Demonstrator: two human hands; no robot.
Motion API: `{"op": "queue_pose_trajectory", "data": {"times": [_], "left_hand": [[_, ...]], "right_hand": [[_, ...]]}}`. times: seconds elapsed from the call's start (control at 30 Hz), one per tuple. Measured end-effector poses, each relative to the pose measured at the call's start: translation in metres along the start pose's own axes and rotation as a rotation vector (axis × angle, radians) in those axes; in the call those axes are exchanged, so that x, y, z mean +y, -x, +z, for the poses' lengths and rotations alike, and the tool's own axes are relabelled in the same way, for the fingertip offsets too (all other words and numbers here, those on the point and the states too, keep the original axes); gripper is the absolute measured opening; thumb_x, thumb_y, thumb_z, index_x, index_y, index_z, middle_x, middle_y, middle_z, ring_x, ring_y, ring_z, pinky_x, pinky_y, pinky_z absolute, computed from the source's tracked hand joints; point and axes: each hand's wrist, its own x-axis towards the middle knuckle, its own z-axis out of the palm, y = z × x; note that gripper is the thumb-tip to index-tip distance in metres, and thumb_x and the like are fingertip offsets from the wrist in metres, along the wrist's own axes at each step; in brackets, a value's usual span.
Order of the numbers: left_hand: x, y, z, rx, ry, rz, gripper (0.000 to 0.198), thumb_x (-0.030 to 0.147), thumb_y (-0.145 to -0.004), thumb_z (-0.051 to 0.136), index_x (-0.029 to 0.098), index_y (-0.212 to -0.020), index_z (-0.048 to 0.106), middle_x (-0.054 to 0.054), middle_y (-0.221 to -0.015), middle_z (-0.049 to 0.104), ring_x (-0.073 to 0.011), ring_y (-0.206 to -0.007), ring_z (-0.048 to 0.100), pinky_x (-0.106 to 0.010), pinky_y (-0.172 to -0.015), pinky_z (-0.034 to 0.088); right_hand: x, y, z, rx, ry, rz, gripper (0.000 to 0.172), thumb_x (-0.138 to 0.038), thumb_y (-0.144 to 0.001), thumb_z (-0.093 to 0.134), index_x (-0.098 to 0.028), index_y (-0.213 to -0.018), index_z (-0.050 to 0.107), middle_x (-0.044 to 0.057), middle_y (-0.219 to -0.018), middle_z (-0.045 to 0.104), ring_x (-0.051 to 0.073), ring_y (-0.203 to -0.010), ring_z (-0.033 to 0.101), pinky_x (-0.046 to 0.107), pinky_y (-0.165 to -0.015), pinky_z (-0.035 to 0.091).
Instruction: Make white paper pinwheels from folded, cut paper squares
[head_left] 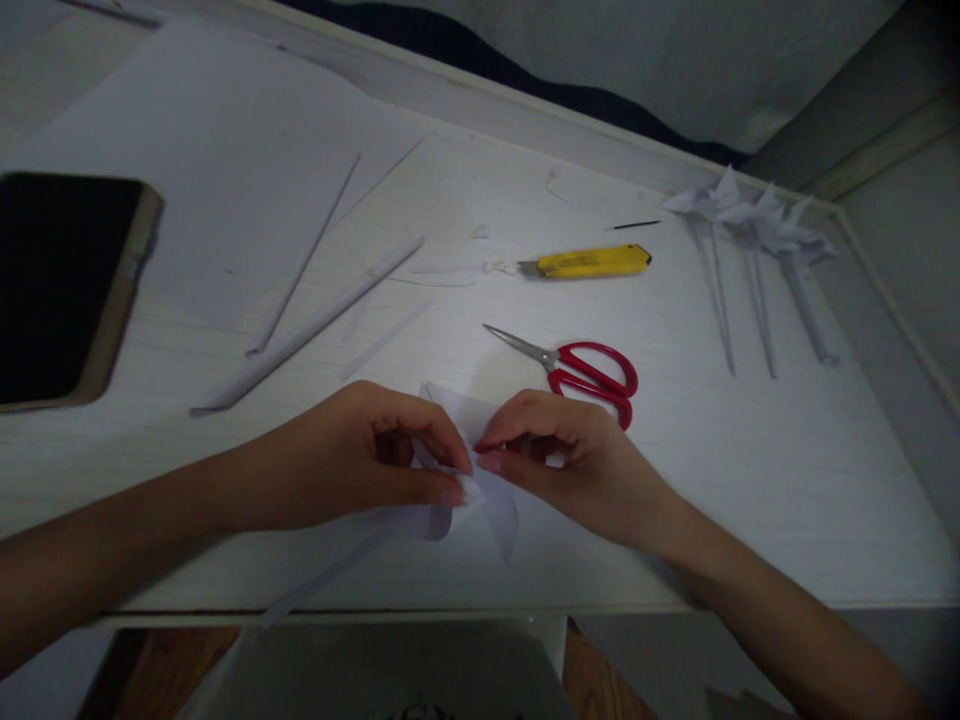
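Near the table's front edge, both hands work on a white folded paper pinwheel shape (500, 510) with several pointed, curling flaps. My left hand (390, 455) pinches its centre between thumb and index finger. From the other side, my right hand (559, 445) has thumb and fingertips pressed together at the same centre; they hide what lies between them. A thin paper strip (330, 575) runs from below my left hand over the table edge. Just beyond my right hand lie scissors with red handles (596, 370), blades toward the left.
A yellow utility knife (592, 262) lies behind the scissors. Rolled paper sticks (322, 325), a large paper sheet (217, 130) and a phone (64, 290) lie on the left. Folded paper flowers on stems (757, 225) lean at the back right. A thin black rod (637, 224) is nearby.
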Motion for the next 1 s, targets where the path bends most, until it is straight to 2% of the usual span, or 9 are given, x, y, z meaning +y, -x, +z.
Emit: {"op": "queue_pose_trajectory", "data": {"times": [0.2, 0.47, 0.73, 1.0], "left_hand": [[-0.0005, -0.0005, 0.0000, -0.023, -0.011, -0.005, 0.019, 0.034, -0.065, 0.064, 0.020, -0.077, 0.064, 0.005, -0.049, 0.052, -0.0058, -0.044, 0.041, -0.014, -0.040, 0.031], [-0.0009, -0.0002, -0.0001, -0.038, -0.055, 0.017, 0.018, 0.033, -0.066, 0.063, 0.020, -0.078, 0.065, 0.005, -0.050, 0.052, -0.0058, -0.044, 0.041, -0.014, -0.041, 0.031], [-0.0029, -0.0009, 0.0005, -0.044, -0.049, 0.036, 0.017, 0.032, -0.066, 0.063, 0.019, -0.077, 0.066, 0.006, -0.047, 0.050, -0.0050, -0.042, 0.040, -0.014, -0.039, 0.030], [-0.0028, -0.0009, 0.0021, -0.020, -0.042, 0.018, 0.018, 0.033, -0.065, 0.064, 0.020, -0.077, 0.065, 0.005, -0.048, 0.052, -0.0050, -0.043, 0.041, -0.013, -0.040, 0.031]], "right_hand": [[0.0003, 0.0007, 0.0014, 0.027, 0.034, 0.038, 0.013, -0.011, -0.070, 0.057, -0.017, -0.082, 0.060, -0.002, -0.067, 0.056, 0.007, -0.055, 0.048, 0.018, -0.047, 0.038], [0.0025, 0.0026, 0.0047, 0.015, 0.070, -0.024, 0.023, -0.009, -0.074, 0.053, -0.017, -0.094, 0.060, 0.000, -0.075, 0.057, 0.007, -0.059, 0.047, 0.020, -0.051, 0.038], [0.0033, 0.0014, 0.0046, -0.013, 0.077, -0.016, 0.015, -0.007, -0.072, 0.053, -0.015, -0.081, 0.061, -0.001, -0.072, 0.056, 0.006, -0.059, 0.046, 0.018, -0.050, 0.035], [0.0034, 0.0018, 0.0071, 0.000, 0.087, -0.011, 0.018, -0.006, -0.073, 0.051, -0.017, -0.083, 0.061, -0.002, -0.071, 0.058, 0.006, -0.059, 0.047, 0.019, -0.054, 0.037]]}}
